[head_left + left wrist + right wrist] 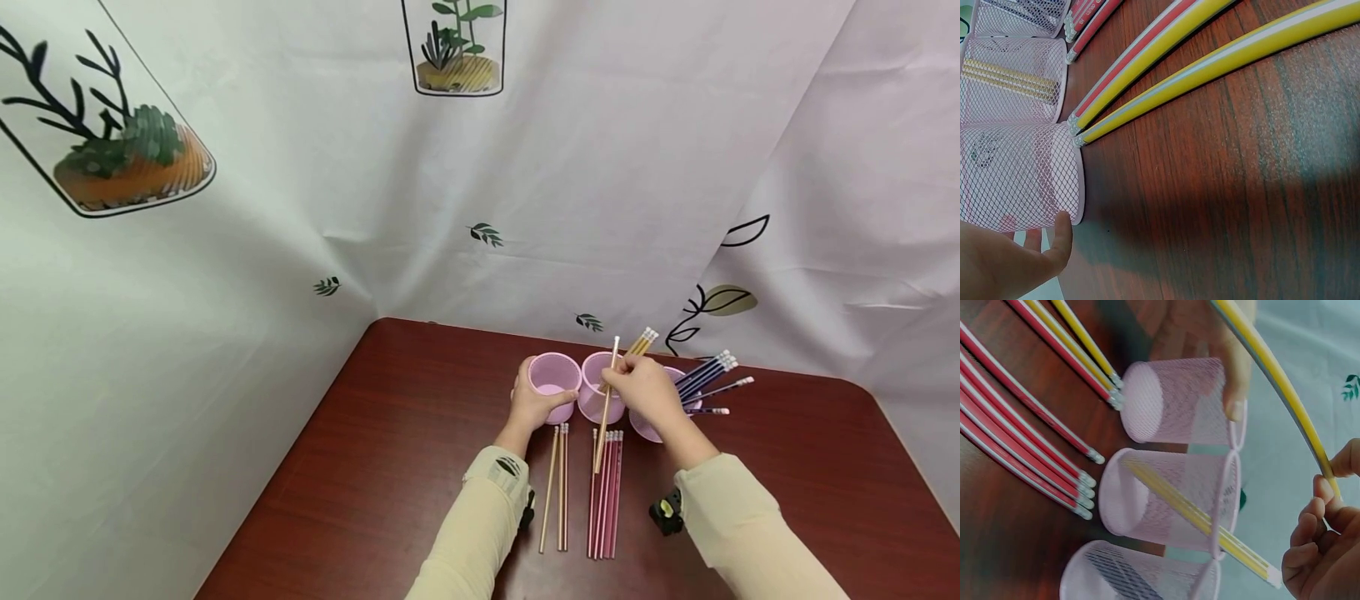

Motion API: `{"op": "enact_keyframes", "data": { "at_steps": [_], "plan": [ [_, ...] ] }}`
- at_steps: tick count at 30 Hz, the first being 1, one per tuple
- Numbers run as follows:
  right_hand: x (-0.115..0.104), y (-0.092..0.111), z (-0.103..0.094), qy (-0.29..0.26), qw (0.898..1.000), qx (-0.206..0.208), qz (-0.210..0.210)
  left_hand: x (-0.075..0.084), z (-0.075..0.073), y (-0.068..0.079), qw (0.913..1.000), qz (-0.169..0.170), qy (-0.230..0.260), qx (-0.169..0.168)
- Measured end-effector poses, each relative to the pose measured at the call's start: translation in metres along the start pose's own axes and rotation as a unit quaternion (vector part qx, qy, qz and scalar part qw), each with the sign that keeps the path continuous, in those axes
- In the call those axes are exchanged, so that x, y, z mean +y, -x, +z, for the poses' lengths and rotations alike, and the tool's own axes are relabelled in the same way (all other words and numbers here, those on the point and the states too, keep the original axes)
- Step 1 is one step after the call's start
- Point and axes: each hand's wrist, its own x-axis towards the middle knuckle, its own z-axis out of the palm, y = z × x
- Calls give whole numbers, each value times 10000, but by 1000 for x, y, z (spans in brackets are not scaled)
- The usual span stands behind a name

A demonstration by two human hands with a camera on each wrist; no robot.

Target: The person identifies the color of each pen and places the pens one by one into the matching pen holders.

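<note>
My left hand (531, 407) grips the leftmost pink mesh pencil cup (553, 371), thumb across its front; no pencils show inside. Between the thumb and fingers of my right hand (648, 390) is the upper end of a yellow pencil (1291, 400), its eraser end up, in front of the middle cup (591, 404). Inside that middle cup lean several yellow pencils (1179, 503). Partly hidden behind my right wrist, the right cup (647, 428) holds several dark blue pencils (705, 377) fanned out to the right.
Several red pencils (606, 508) lie side by side on the brown table (405, 433) before the cups. To their left lie yellow pencils (550, 492) and a red one, eraser ends toward the cups. A patterned white cloth (600, 167) hangs behind the table.
</note>
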Motion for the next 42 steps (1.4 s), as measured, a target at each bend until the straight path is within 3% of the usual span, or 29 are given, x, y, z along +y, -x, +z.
{"op": "enact_keyframes", "data": {
  "at_steps": [7, 12, 19, 28, 33, 42],
  "plan": [
    [-7, -8, -19, -73, 9996, 265, -83, 0, 1, -1, 10000, 41, -8, 24],
    [-12, -14, -27, -277, 9955, 899, -86, 1, 0, 0, 10000, 40, -40, 53],
    [-10, -21, -26, -612, 9759, 2092, 94, -2, 0, -1, 9999, 64, -1, 82],
    [5, -26, -23, -993, 9543, 2815, 155, -4, 2, -2, 10000, 62, 3, 57],
    [8, -26, -20, -1068, 9531, 2825, 209, -3, 1, -2, 10000, 35, -19, 53],
    [19, -22, -4, -826, 9785, 1816, 513, -3, 2, -2, 10000, 26, -29, 72]
  ]
}}
